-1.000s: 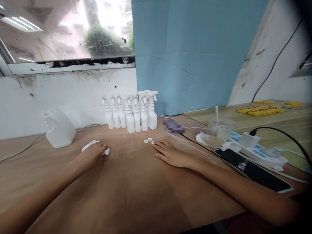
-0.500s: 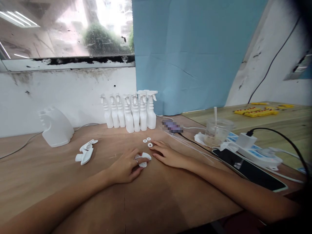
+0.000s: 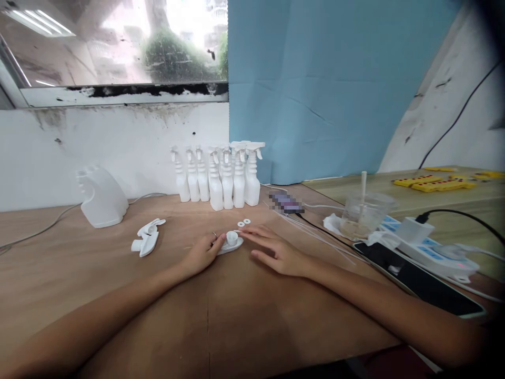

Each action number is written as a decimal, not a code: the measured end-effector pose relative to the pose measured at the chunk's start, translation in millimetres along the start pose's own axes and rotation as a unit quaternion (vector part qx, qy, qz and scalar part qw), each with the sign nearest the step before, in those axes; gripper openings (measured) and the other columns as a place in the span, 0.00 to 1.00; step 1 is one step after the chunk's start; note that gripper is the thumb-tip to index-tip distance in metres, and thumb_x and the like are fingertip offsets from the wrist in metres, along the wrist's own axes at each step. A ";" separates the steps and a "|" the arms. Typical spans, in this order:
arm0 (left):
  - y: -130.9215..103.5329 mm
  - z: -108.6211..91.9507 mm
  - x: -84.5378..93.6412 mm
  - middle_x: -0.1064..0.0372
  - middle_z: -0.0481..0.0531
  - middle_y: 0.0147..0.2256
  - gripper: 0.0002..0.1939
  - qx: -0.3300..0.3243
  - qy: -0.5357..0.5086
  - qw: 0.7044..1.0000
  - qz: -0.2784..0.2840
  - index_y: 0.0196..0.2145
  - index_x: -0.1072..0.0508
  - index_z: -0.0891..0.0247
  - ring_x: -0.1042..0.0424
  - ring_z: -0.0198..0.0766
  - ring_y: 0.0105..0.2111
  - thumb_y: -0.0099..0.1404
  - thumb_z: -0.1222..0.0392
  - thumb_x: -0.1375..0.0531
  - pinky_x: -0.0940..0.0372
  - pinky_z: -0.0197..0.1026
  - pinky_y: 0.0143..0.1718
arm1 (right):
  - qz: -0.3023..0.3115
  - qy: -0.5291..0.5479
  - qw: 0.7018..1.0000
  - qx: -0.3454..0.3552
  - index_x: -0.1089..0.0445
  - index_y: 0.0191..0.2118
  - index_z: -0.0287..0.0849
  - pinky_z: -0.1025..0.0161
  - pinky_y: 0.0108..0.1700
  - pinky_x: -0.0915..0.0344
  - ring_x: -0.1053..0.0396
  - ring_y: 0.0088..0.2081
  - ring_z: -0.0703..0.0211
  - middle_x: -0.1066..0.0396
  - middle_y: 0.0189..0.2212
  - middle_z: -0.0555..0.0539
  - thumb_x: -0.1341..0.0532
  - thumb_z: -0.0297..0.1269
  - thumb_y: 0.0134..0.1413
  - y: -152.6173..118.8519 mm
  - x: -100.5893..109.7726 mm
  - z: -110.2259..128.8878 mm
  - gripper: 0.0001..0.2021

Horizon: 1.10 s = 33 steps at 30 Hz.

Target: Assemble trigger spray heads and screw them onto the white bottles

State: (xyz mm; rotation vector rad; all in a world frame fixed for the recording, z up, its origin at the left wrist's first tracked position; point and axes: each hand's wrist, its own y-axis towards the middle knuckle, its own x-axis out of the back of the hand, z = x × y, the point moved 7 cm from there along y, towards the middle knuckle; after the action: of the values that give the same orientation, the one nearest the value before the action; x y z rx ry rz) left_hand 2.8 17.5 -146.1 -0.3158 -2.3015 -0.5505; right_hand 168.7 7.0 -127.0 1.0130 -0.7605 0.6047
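My left hand [image 3: 204, 252] grips a white spray head [image 3: 231, 243] low over the brown table, its round collar facing up. Beside that collar is my right hand [image 3: 274, 251], thumb apart and fingers stretched out; at its fingertips a thin white piece [image 3: 237, 231] shows, seen edge-on. Just beyond the fingers two white ring washers [image 3: 241, 225] lie on the table. Another white spray head [image 3: 148, 238] rests on its side to the left.
White spray bottles [image 3: 226, 181] stand against the wall. White bottles without heads [image 3: 101, 197] are at the left. On the right are a blurred-out phone [image 3: 286, 201], cables, a plastic cup [image 3: 361, 213], a power strip [image 3: 445, 256] and a black phone [image 3: 418, 279].
The spray head in my left hand has turned so its collar faces up. One of three washers has left the table, and a thin white piece is now at my right fingertips. The view has shifted.
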 end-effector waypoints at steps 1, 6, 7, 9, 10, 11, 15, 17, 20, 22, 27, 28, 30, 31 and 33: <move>0.6 4.8 -0.6 0.30 0.51 0.31 0.24 0.018 0.001 1.000 -0.002 0.33 0.30 0.64 0.32 0.40 0.33 0.72 0.47 0.58 0.39 0.39 0.36 | 0.017 -0.008 1.000 0.016 0.49 0.65 0.49 0.47 0.62 0.49 0.48 0.62 0.51 0.45 0.62 0.44 0.47 0.35 0.63 0.2 -1.1 5.6 0.26; 0.2 10.6 -3.6 0.32 0.49 0.27 0.25 0.026 0.007 1.000 -0.002 0.27 0.33 0.64 0.35 0.38 0.28 0.71 0.45 0.57 0.41 0.38 0.32 | 0.067 -0.021 0.997 0.038 0.54 0.67 0.49 0.48 0.62 0.50 0.49 0.62 0.53 0.48 0.64 0.44 0.47 0.35 0.63 0.6 -7.3 14.8 0.28; -0.3 10.0 -3.4 0.32 0.50 0.27 0.25 0.028 0.008 1.000 -0.002 0.27 0.33 0.64 0.35 0.38 0.28 0.71 0.45 0.58 0.41 0.39 0.32 | 0.065 -0.020 0.997 0.038 0.54 0.67 0.49 0.48 0.62 0.50 0.49 0.62 0.53 0.48 0.64 0.44 0.47 0.35 0.63 0.6 -7.5 14.3 0.28; -1.4 5.5 -2.6 0.30 0.51 0.30 0.25 0.016 -0.001 1.000 0.003 0.31 0.31 0.64 0.33 0.39 0.31 0.71 0.46 0.58 0.39 0.39 0.35 | 0.063 -0.017 0.997 0.035 0.53 0.66 0.49 0.48 0.62 0.50 0.49 0.62 0.52 0.47 0.64 0.44 0.47 0.35 0.63 0.5 -7.4 12.8 0.27; -2.1 1.8 -2.1 0.29 0.52 0.34 0.24 0.003 -0.012 1.000 0.008 0.36 0.30 0.64 0.32 0.39 0.35 0.72 0.47 0.58 0.38 0.40 0.39 | 0.063 -0.015 0.997 0.033 0.52 0.66 0.49 0.48 0.62 0.49 0.48 0.62 0.52 0.47 0.63 0.44 0.47 0.35 0.63 0.4 -7.2 12.0 0.27; -3.0 -2.2 -1.9 0.29 0.52 0.39 0.22 -0.012 -0.027 0.999 0.014 0.42 0.30 0.63 0.31 0.40 0.39 0.72 0.47 0.57 0.38 0.40 0.42 | 0.064 -0.013 0.997 0.032 0.51 0.66 0.49 0.48 0.61 0.49 0.48 0.62 0.52 0.46 0.63 0.44 0.47 0.35 0.63 0.4 -7.0 11.4 0.27; -6.3 -8.6 -3.1 0.31 0.54 0.47 0.24 -0.028 -0.059 0.997 0.032 0.58 0.42 0.59 0.31 0.41 0.43 0.67 0.48 0.47 0.36 0.41 0.44 | 0.061 -0.001 0.998 0.027 0.49 0.65 0.50 0.48 0.61 0.48 0.46 0.61 0.52 0.43 0.61 0.44 0.47 0.35 0.63 0.4 -4.5 12.4 0.26; -7.6 -7.6 -3.5 0.31 0.53 0.45 0.26 -0.024 -0.050 0.998 0.027 0.58 0.43 0.59 0.30 0.41 0.42 0.65 0.50 0.44 0.35 0.41 0.42 | 0.061 0.007 0.998 0.017 0.49 0.65 0.50 0.49 0.60 0.47 0.44 0.60 0.52 0.41 0.60 0.44 0.46 0.35 0.62 0.5 -3.4 12.9 0.26; -9.2 -6.6 -3.8 0.30 0.52 0.43 0.21 -0.026 -0.009 0.999 0.020 0.54 0.40 0.59 0.29 0.40 0.38 0.66 0.52 0.45 0.35 0.41 0.39 | 0.056 0.017 0.998 -0.005 0.50 0.65 0.49 0.50 0.58 0.44 0.42 0.57 0.52 0.39 0.57 0.43 0.45 0.35 0.61 0.8 -2.0 12.3 0.27; -10.2 -6.7 -4.6 0.29 0.50 0.41 0.18 -0.026 0.023 0.999 0.022 0.52 0.37 0.58 0.29 0.39 0.35 0.66 0.51 0.46 0.36 0.40 0.36 | 0.051 0.018 0.999 -0.006 0.49 0.64 0.49 0.49 0.57 0.43 0.41 0.56 0.51 0.38 0.56 0.43 0.46 0.34 0.61 1.2 -1.6 12.9 0.27; -11.4 -7.9 -8.8 0.28 0.48 0.39 0.19 -0.038 0.100 0.993 0.045 0.50 0.36 0.55 0.29 0.40 0.35 0.64 0.50 0.42 0.38 0.38 0.34 | 0.050 0.011 0.998 0.027 0.46 0.62 0.48 0.48 0.59 0.45 0.43 0.57 0.51 0.40 0.57 0.41 0.46 0.32 0.60 1.9 -3.6 17.7 0.24; -11.6 -7.9 -9.0 0.28 0.48 0.39 0.17 -0.040 0.107 0.992 0.047 0.51 0.36 0.55 0.29 0.39 0.34 0.65 0.51 0.44 0.39 0.38 0.34 | 0.050 0.012 0.998 0.028 0.45 0.62 0.47 0.49 0.59 0.45 0.43 0.58 0.51 0.41 0.57 0.41 0.46 0.32 0.60 1.8 -4.0 17.7 0.24; -12.0 -8.4 -8.7 0.28 0.47 0.38 0.14 -0.046 0.106 0.992 0.048 0.50 0.35 0.55 0.29 0.37 0.33 0.67 0.53 0.46 0.39 0.37 0.34 | 0.049 0.017 0.999 0.018 0.45 0.61 0.46 0.50 0.60 0.45 0.44 0.58 0.52 0.43 0.57 0.40 0.46 0.31 0.60 1.5 -4.1 16.2 0.24; -12.4 -9.3 -8.5 0.28 0.47 0.39 0.14 -0.051 0.102 0.992 0.049 0.50 0.34 0.55 0.29 0.37 0.32 0.67 0.54 0.46 0.39 0.37 0.34 | 0.044 0.018 0.999 0.010 0.44 0.60 0.46 0.50 0.60 0.45 0.44 0.59 0.52 0.44 0.58 0.40 0.46 0.31 0.60 1.3 -3.8 14.8 0.23; -12.9 -11.2 -8.2 0.28 0.47 0.39 0.14 -0.060 0.096 0.992 0.051 0.50 0.34 0.55 0.29 0.37 0.33 0.67 0.54 0.46 0.39 0.37 0.35 | 0.032 0.009 0.999 -0.009 0.41 0.57 0.46 0.51 0.60 0.45 0.45 0.59 0.51 0.45 0.57 0.40 0.45 0.32 0.59 1.4 -3.7 11.3 0.20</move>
State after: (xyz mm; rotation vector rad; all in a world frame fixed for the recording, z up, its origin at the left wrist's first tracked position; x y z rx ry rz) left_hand 10.4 0.3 -148.6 -0.4169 -2.0592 -0.6397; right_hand 162.3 -3.0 -125.5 0.9697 -0.7838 0.6600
